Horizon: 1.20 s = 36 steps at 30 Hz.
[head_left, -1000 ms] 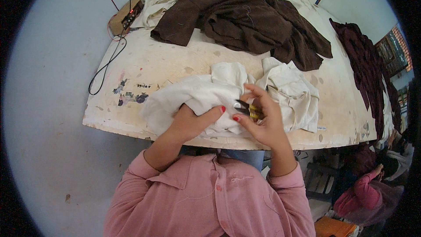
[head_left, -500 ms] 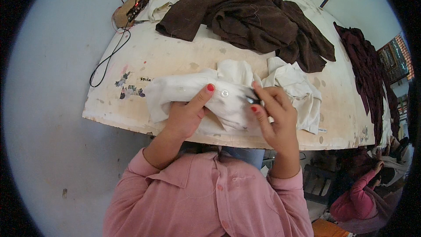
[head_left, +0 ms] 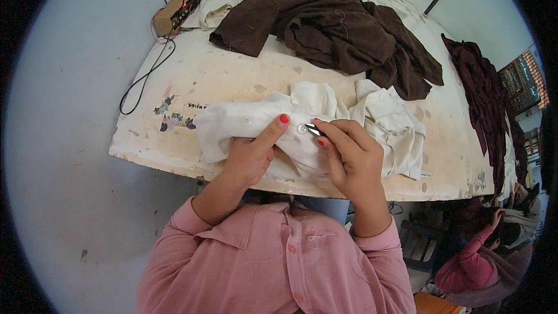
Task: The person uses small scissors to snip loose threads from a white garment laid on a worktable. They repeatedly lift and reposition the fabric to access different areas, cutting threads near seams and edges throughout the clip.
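A white garment (head_left: 218,122) lies bunched at the table's near edge, with clear buttons sewn along a strip of it. My left hand (head_left: 250,157) grips this strip, thumb on top and the other fingers under the cloth. Between the fingers of my right hand (head_left: 356,157) is a pair of small thread snips (head_left: 313,131). Their pointed tips are at the edge of one button (head_left: 301,128), just right of my left thumb. Another button (head_left: 246,120) shows farther left on the strip. My fingers hide most of the snips.
The pale, stained table (head_left: 226,78) carries a dark brown garment (head_left: 331,29) at its far side. A brown box with a red light (head_left: 177,11) and a black cable sit at the far left. Dark maroon cloth (head_left: 476,93) hangs over the right edge. Another person (head_left: 474,264) is at lower right.
My right hand has moved left, bringing the snips' tips to the button. The left hand still grips the white garment, shifted slightly right.
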Motion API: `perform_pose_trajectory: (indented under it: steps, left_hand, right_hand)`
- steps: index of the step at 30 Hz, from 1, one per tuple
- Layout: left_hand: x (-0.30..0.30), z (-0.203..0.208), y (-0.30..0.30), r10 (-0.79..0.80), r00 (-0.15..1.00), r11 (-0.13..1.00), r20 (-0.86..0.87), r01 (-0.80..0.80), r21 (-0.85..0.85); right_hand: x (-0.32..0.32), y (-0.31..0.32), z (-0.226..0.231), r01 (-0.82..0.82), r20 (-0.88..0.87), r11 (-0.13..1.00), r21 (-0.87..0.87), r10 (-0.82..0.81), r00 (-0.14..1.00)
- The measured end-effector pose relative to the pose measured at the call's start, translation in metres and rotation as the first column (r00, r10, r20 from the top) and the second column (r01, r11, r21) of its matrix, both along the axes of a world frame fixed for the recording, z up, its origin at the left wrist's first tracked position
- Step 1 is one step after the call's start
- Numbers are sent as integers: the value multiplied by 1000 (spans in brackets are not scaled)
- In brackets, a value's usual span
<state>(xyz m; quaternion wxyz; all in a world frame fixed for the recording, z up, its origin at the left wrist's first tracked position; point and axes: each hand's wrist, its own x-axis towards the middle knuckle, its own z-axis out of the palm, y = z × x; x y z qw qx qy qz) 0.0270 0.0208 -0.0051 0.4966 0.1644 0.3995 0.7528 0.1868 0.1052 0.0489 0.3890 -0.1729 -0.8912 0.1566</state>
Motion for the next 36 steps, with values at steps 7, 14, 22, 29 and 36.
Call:
perform_pose_trajectory:
  steps: [7,14,22,29,36]
  left_hand:
    - [0,10,0,-59,990,996,131,50,72]
    - [-4,10,1,-125,976,985,176,101,137]
    - [-3,-7,-1,-93,968,981,234,49,189]
    - [-23,-8,-8,-126,979,962,161,81,260]
    - [-16,0,-8,-68,996,982,52,58,181]
  right_hand:
    - [-4,2,-4,-31,-26,999,13,31,999]
    - [-6,3,-7,-28,-22,999,17,29,999]
    - [-4,11,-22,-8,-64,900,-436,-22,998]
    - [20,40,-21,89,7,945,-314,-92,996]
    - [6,7,4,92,75,996,-14,-91,993]
